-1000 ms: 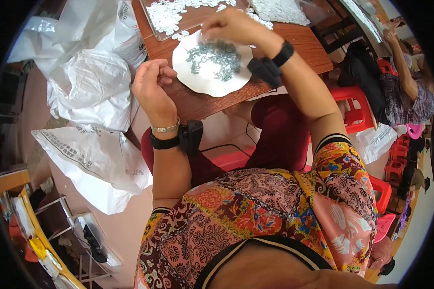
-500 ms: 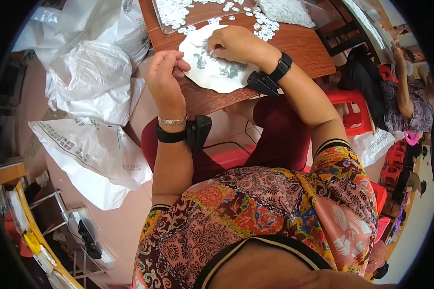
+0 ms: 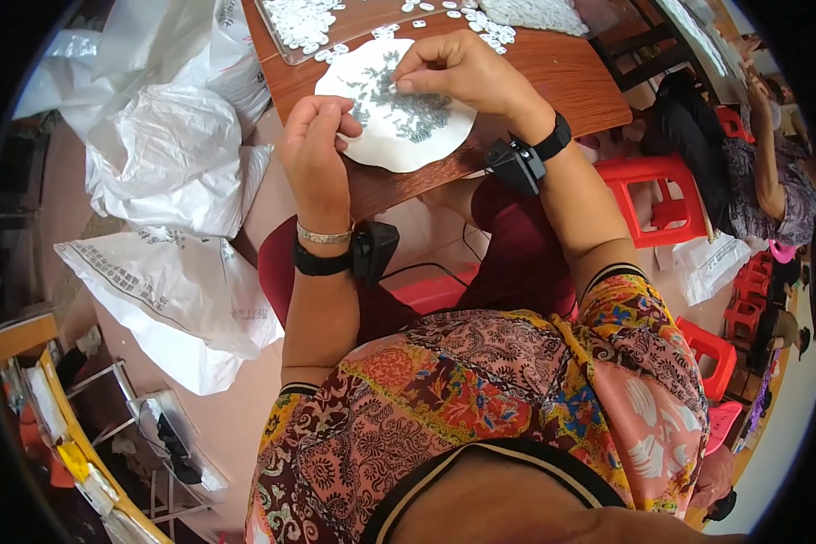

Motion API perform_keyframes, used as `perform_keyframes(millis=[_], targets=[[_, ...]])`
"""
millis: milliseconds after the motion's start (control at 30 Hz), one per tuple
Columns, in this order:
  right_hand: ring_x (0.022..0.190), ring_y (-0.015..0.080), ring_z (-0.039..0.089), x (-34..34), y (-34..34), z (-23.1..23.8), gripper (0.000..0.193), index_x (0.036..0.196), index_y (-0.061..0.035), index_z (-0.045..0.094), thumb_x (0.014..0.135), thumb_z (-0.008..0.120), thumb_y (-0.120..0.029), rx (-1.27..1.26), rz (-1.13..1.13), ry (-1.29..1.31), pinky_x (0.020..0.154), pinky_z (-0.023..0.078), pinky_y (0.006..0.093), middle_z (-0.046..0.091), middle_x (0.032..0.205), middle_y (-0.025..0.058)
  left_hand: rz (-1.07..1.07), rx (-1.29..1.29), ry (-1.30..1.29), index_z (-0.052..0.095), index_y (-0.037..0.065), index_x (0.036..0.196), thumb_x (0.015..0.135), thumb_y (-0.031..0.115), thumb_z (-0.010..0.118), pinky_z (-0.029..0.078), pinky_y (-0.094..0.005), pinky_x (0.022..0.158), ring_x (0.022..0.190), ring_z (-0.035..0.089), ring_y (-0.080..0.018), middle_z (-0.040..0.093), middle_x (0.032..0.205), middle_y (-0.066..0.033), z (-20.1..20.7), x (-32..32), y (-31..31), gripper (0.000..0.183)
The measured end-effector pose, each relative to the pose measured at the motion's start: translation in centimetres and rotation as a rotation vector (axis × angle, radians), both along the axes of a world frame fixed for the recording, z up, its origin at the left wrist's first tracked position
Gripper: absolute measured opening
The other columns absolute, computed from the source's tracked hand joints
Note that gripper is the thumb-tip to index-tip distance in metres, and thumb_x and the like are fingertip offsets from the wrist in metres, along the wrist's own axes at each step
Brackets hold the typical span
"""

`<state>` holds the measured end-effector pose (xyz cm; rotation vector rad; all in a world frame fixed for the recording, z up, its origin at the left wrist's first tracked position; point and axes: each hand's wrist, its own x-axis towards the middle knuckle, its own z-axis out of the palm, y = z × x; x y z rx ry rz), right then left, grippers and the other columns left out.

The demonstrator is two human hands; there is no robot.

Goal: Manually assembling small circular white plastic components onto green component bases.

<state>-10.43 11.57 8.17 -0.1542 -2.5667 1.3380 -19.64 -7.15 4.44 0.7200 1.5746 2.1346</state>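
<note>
A white, wavy-edged round plate or sheet (image 3: 397, 161) lies at the near side of the wooden table. Spread over it are many small grey metal pieces (image 3: 419, 120), which look like little screws. Above them my right hand (image 3: 470, 76) has thumb and forefinger pinched together; what is between the tips is too small to name. My left hand (image 3: 314, 150) is at the plate's left edge, its fingers curled in toward the thumb. Whatever it may hold is hidden by the fingers.
Small white oval parts with holes (image 3: 491, 34) lie loose on the tabletop (image 3: 562, 86), with more in a clear tray (image 3: 301, 23) and a clear bag (image 3: 537, 13). White sacks (image 3: 168, 159) stand to the left. A red stool (image 3: 657, 201) and another person (image 3: 771, 172) are at the right.
My right hand has lifted a little and shifted right, uncovering more of the metal pieces. My left hand keeps nearly the same pose. The view has shifted slightly.
</note>
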Motion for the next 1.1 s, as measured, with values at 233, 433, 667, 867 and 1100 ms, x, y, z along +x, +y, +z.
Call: perform_keyframes(millis=[233,433,667,867,1100], targets=[[0.082,0.0101,0.058,0.2,-3.1,1.3,0.01,0.091,-0.0004,0.069,0.082,0.067,-0.005,-0.189,0.24,0.177,0.074,0.047,0.0238,0.063,0.087,0.003,-0.179,-0.07,0.01,0.061,0.002,0.084,0.091,0.021,0.047,0.033,-0.0199,0.057,0.062,0.044,-0.005,0.057,0.068,-0.0018,1.1,0.9,0.0,0.025],[0.081,0.0106,0.058,0.3,-3.8,1.4,0.011,0.091,-0.0001,0.068,0.08,0.069,-0.003,-0.206,0.17,0.203,0.071,0.046,0.0242,0.062,0.086,0.0024,-0.403,0.113,-0.188,0.055,0.003,0.086,0.092,0.019,0.045,0.034,-0.0194,0.058,0.061,0.045,-0.0063,0.057,0.069,-0.0024,0.9,0.5,-0.1,0.02],[0.08,0.0128,0.06,0.4,-4.4,1.5,0.015,0.093,-0.0012,0.068,0.078,0.069,-0.003,0.091,0.08,0.23,0.071,0.047,0.0258,0.063,0.084,0.0043,-0.306,0.103,-0.212,0.054,0.003,0.085,0.092,0.018,0.045,0.035,-0.0196,0.059,0.062,0.045,-0.0064,0.057,0.068,-0.0017,0.3,0.8,0.2,0.018],[0.08,0.016,0.061,0.2,-3.9,1.3,0.015,0.093,-0.002,0.068,0.079,0.068,-0.004,0.219,0.135,0.279,0.07,0.047,0.0272,0.064,0.085,0.0061,-0.33,-0.042,-0.098,0.055,0.005,0.077,0.088,0.015,0.049,0.032,-0.0187,0.055,0.059,0.042,-0.0045,0.055,0.065,0.0001,0.3,-0.3,-0.2,0.016],[0.079,0.0224,0.062,-0.4,-2.0,-0.2,0.012,0.091,-0.0056,0.069,0.08,0.066,-0.009,0.439,0.001,0.137,0.071,0.049,0.0301,0.065,0.088,0.0081,-0.261,-0.034,-0.056,0.055,0.006,0.076,0.086,0.014,0.052,0.03,-0.0176,0.053,0.057,0.04,-0.0036,0.055,0.064,0.001,0.2,-0.7,-0.5,0.014]])
